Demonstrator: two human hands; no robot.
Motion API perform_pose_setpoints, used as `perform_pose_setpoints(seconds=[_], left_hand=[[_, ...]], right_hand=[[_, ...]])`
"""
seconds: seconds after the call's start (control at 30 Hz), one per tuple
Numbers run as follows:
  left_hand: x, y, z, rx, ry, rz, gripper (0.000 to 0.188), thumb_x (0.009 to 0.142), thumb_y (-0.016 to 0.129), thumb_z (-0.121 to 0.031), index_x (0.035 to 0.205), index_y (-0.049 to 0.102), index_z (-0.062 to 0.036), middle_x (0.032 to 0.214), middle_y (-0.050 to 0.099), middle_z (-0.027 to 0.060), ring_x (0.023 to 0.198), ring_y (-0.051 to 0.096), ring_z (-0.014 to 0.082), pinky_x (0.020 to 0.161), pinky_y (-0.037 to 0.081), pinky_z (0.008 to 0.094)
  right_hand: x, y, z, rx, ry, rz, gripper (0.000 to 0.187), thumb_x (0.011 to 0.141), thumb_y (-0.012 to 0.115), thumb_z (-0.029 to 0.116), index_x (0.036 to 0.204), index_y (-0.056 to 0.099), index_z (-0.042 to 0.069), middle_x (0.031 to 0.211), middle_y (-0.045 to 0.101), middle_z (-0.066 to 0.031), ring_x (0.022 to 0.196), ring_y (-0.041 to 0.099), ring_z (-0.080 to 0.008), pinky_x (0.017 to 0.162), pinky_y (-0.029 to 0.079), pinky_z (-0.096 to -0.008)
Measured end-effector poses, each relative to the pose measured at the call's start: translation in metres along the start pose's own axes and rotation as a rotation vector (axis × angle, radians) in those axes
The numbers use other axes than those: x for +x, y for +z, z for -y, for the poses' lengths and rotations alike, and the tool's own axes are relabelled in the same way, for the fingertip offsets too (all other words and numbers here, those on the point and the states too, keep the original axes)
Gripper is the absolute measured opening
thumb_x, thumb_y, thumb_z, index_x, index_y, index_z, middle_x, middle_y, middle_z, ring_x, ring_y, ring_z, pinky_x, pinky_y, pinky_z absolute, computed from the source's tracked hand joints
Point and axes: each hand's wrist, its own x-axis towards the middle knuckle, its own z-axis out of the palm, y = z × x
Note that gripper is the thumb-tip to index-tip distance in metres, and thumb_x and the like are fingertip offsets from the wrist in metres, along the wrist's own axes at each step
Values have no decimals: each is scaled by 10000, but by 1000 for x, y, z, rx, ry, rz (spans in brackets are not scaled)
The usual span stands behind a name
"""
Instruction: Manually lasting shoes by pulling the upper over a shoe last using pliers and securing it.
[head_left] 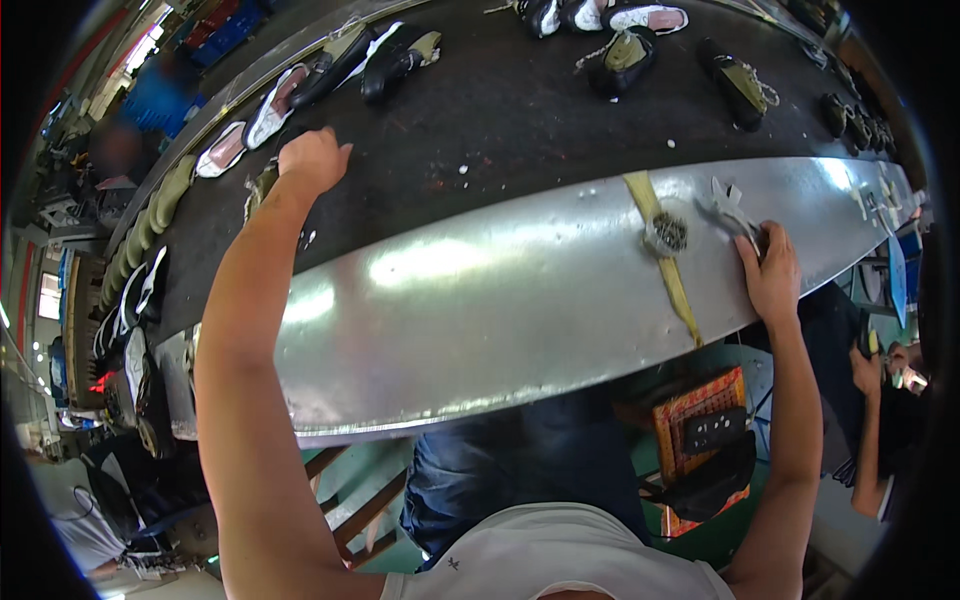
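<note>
My left hand (316, 160) is closed over a black shoe with an olive lining (262, 188), on the dark belt at the far left. Its fingertips are hidden behind the hand, and a lace hangs from the shoe. To the right, my right hand (773, 280) grips the handles of metal pincers (730, 208), whose jaws point away from me above the metal surface. Beside them, a small round container of nails or tacks (667, 234) sits on a yellowish strap (682, 300) that crosses the metal.
A curved, shiny metal work surface (480, 320) lies before me. Beyond it runs a dark belt (430, 140) with several black, white and olive shoes. Olive shoe forms (150, 225) line the left edge. A patterned orange board (700, 400) is below; another person's hand (868, 370) shows at right.
</note>
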Motion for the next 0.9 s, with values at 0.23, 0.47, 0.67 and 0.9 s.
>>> perform_pose_setpoints(seconds=[0.23,0.47,0.67,0.9], left_hand=[[146,48,-36,-769,-243,-648,1032,767,796,-540,1486,359,58,1544,381,274,1413,426,368,1150,381,407],[94,-2,-17,-1902,-251,-153,472,918,705,-267,1320,567,-62,1163,681,133,956,709,267,708,621,436],[-148,-14,9,-2321,320,-442,638,985,626,-375,1510,370,-119,1449,527,152,1318,534,327,997,499,602],[-343,24,9,-2767,465,-106,826,930,455,-738,1406,509,-65,1074,701,228,715,706,372,595,608,467]], right_hand=[[6,6,17,49,4,8,425,911,707,329,1131,578,-10,998,653,-210,948,636,-394,840,494,-449],[5,1,13,76,29,21,428,913,706,336,1129,582,-12,1014,657,-219,960,639,-398,840,498,-440],[0,2,2,88,-15,-14,449,924,689,356,1137,586,-25,1039,662,-229,980,638,-409,855,499,-452],[-30,-6,-9,52,-224,-274,467,958,652,366,1177,571,-38,1041,662,-237,976,627,-425,868,501,-461]])
